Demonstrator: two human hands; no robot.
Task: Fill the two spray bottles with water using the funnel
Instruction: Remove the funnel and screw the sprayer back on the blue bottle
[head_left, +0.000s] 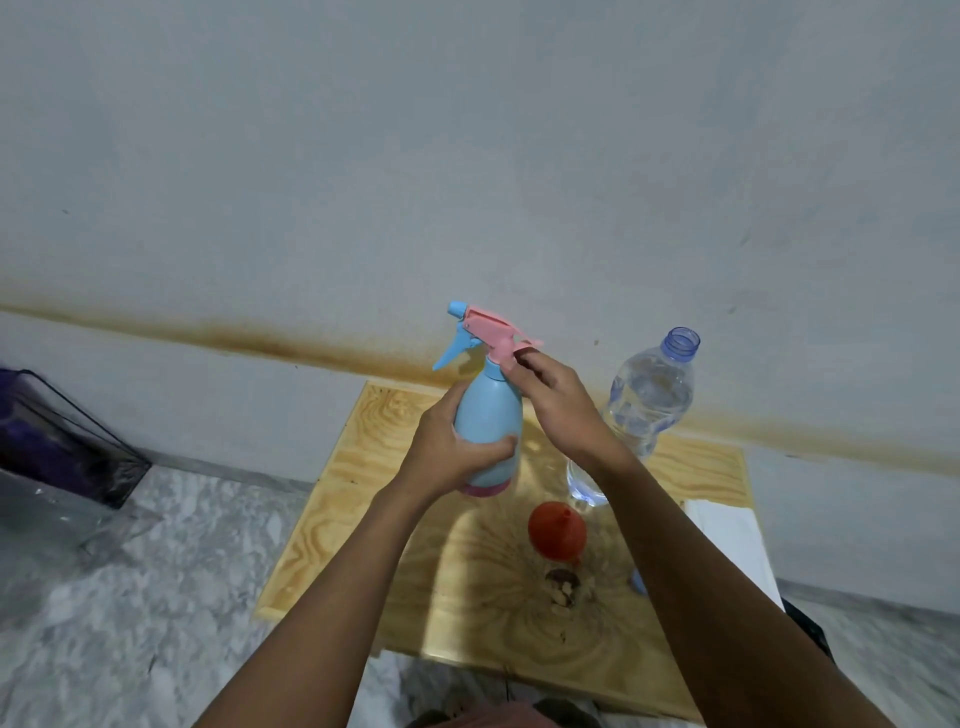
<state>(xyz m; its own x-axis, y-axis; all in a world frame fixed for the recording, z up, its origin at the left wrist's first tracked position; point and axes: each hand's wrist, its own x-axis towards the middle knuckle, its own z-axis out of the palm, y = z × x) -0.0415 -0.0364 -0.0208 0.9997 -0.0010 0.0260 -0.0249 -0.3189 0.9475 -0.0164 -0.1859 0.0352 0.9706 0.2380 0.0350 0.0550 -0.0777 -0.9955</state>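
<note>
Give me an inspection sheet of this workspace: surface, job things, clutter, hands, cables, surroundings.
Surface: pale wooden tabletop, with a dark knot.
Job's things: blue plastic spray bottle with pink trigger head, held upright; clear plastic water bottle, uncapped, standing, holding water; orange plastic funnel, spout up on the table. Only one spray bottle seen.
Clutter: small blue piece, partly hidden behind the right forearm; white panel at the table's right edge.
Hands: left hand grips the bottle's body; right hand pinches its pink head.
Cables: nothing seen.
Surroundings: grey stained wall, marble floor, dark box on the left.
</note>
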